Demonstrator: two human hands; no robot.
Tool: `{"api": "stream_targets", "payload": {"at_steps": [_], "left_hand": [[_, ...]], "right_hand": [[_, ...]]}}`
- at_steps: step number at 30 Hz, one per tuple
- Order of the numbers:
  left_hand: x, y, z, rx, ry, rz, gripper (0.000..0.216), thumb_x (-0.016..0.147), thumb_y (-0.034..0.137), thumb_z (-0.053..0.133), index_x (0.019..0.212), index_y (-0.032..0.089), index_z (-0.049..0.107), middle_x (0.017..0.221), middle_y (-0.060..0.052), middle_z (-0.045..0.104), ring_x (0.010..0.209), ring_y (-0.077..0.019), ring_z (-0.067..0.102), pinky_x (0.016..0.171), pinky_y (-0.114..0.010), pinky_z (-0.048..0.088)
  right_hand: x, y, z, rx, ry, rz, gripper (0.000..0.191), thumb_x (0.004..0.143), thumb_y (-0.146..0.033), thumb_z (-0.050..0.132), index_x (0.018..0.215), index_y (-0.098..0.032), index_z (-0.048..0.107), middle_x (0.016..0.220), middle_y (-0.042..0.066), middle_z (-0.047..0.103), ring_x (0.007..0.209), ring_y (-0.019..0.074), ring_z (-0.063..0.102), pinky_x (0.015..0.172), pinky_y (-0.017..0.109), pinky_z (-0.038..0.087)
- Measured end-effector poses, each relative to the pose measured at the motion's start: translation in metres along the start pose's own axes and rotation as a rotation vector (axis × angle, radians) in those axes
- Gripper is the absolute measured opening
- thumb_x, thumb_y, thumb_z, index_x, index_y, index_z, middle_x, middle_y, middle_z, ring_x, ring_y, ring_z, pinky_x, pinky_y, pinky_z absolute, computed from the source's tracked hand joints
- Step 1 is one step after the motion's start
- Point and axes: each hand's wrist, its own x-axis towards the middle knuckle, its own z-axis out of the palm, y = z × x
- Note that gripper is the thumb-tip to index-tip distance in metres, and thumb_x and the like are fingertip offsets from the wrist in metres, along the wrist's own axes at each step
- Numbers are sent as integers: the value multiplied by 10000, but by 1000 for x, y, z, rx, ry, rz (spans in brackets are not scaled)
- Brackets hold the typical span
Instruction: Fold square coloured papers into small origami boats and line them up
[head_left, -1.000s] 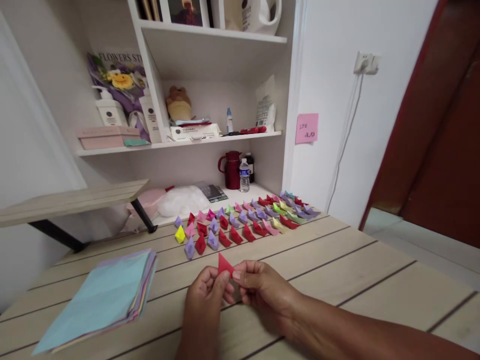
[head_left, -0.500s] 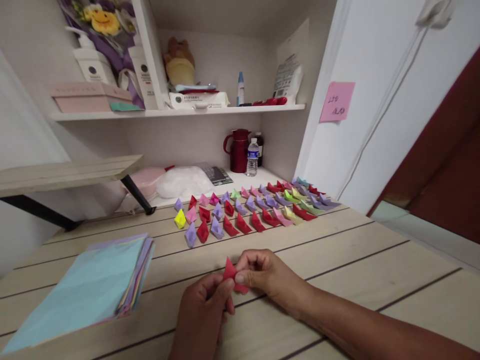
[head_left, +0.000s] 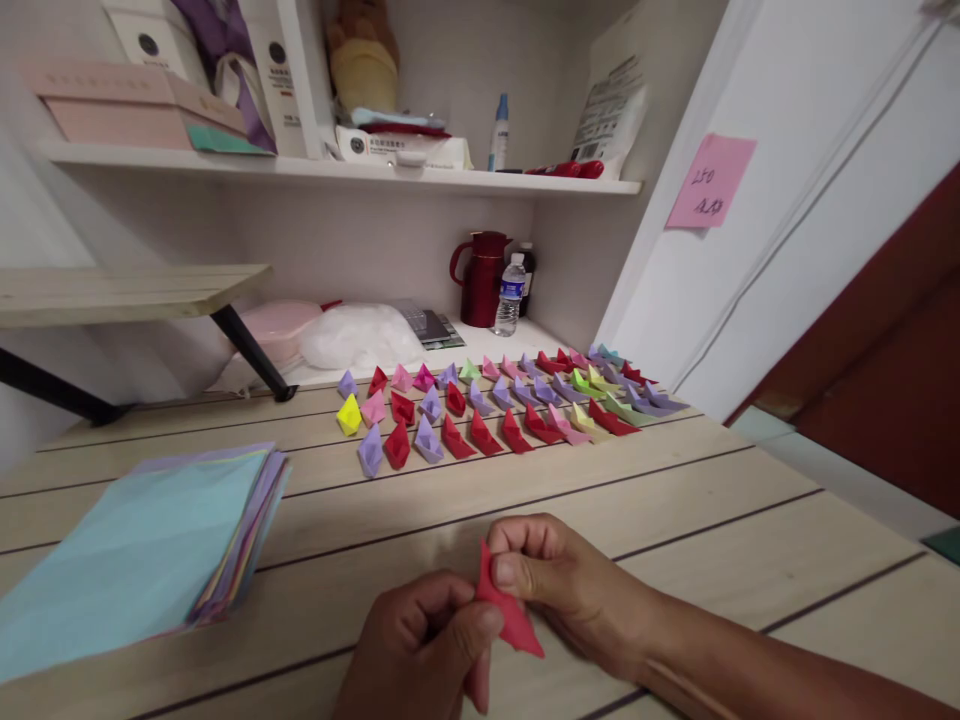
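We are pinching a small, creased red paper boat (head_left: 508,612) in the tight grip of our left hand (head_left: 420,655) and right hand (head_left: 559,580), low over the near, pale plank desk (head_left: 675,500).

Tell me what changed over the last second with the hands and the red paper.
Both hands, left hand and right hand, dropped lower and nearer the camera, and the camera tilted down. The red folded paper, whose point stood up above the fingers, now pokes out lower right, more opened out. Both hands kept pinching it throughout. The rows of paper boats and the paper stack stayed put on the table.
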Motion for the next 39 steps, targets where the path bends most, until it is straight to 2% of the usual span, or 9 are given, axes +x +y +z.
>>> {"api": "stream_targets", "payload": {"at_steps": [4,7,11,14,19,26,30,34,39], "left_hand": [[1,-1,1,-10,104,-16,348,735,423,604,481,196,529,369,88,356,322,-34,235,371,-187,143],[3,-4,2,-9,163,-52,296,763,428,593,578,200,555,382,96,384,281,-36,259,333,-182,139],[7,-11,4,-151,132,125,211,687,380,697,755,186,650,561,60,527,395,-66,417,376,-191,352],[10,-16,5,-230,182,219,306,641,314,745,912,198,664,660,49,564,512,-98,498,486,-229,461],[12,-19,6,-235,227,240,321,670,309,739,962,217,643,667,57,567,499,-93,504,508,-244,447],[11,-17,7,-241,215,209,279,642,339,768,861,198,668,643,46,559,508,-96,498,494,-238,437],[10,-16,6,-233,179,201,266,659,358,765,848,195,671,629,24,609,509,-105,492,491,-235,437],[10,-15,5,-238,140,190,325,683,391,755,919,183,673,698,-16,674,508,-109,507,497,-241,449],[11,-18,6,-258,143,172,391,696,443,747,971,182,653,622,4,652,489,-117,513,465,-231,443]], "right_hand": [[3,3,4,-44,111,-43,328,753,-369,791,659,-130,588,549,-19,595,486,71,470,520,200,341],[5,2,4,-130,168,-76,322,738,-364,803,670,-128,595,583,-10,607,526,85,483,556,215,360],[5,-3,1,-48,157,-97,288,812,-349,740,698,-123,604,609,4,610,556,94,500,582,220,379],[6,-6,-3,99,124,-98,271,838,-337,714,711,-129,595,611,-4,583,540,96,505,573,223,416],[7,-7,-6,177,104,-90,270,823,-338,729,704,-132,601,595,-10,558,504,96,492,552,238,477],[6,-6,-4,176,97,-76,286,815,-349,737,709,-123,596,599,5,584,485,94,517,545,234,487],[4,-6,-1,125,92,-71,281,835,-356,714,729,-121,601,628,15,605,523,108,556,557,236,478],[2,-3,5,55,127,-72,288,843,-373,703,743,-127,592,630,16,614,540,107,554,561,231,449],[2,0,7,-81,147,-117,306,842,-418,697,779,-141,583,619,14,628,541,117,557,565,240,421]]}}
